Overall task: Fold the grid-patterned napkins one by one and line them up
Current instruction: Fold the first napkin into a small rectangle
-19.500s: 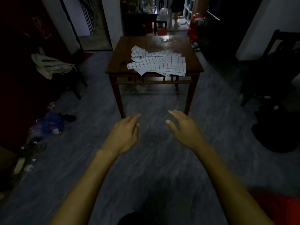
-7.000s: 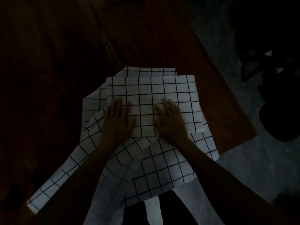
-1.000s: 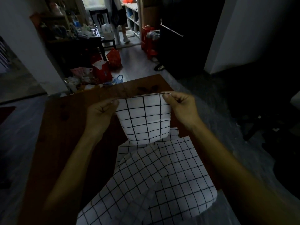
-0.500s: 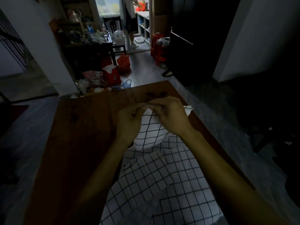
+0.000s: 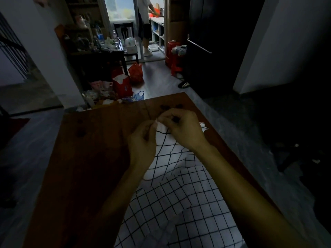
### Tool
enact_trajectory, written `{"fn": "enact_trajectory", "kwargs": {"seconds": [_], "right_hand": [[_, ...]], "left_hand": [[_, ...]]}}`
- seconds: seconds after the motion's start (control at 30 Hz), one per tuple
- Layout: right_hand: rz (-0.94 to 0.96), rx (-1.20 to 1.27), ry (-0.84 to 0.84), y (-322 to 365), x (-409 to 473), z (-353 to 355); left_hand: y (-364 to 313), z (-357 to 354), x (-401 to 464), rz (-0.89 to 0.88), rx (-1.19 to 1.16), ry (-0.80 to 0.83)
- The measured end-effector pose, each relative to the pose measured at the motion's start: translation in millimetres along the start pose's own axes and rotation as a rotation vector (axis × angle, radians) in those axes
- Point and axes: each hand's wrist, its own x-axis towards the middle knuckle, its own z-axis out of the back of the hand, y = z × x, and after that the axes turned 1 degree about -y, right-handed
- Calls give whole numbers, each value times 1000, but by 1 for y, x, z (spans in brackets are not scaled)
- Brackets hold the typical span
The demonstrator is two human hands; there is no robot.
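Over dim wooden table (image 5: 93, 158), left hand (image 5: 143, 140) and right hand (image 5: 184, 129) pinch napkin (image 5: 166, 147).

The table (image 5: 86, 158) lies bare to the left of both hands; unfolded napkins (image 5: 179, 212) cover its near right part, and a held napkin (image 5: 166, 149) hangs between.

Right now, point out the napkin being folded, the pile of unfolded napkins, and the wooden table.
napkin being folded (image 5: 167, 149), head view, on the hanging grid cloth below both hands.
pile of unfolded napkins (image 5: 179, 208), head view, on the top sheet's middle.
wooden table (image 5: 93, 158), head view, on bare wood left of the arms.
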Motion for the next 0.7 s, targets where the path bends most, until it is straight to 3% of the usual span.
{"fn": "enact_trajectory", "kwargs": {"seconds": [0.27,0.57,0.7], "right_hand": [[-52,6,7,3,-5,2],[-47,53,-211,-1,-9,14],[-52,54,-279,-3,-7,29]], "left_hand": [[0,-10,-5,-82,114,-18],[16,-4,-6,-239,230,-49],[27,-2,-12,-181,240,-111]]}}
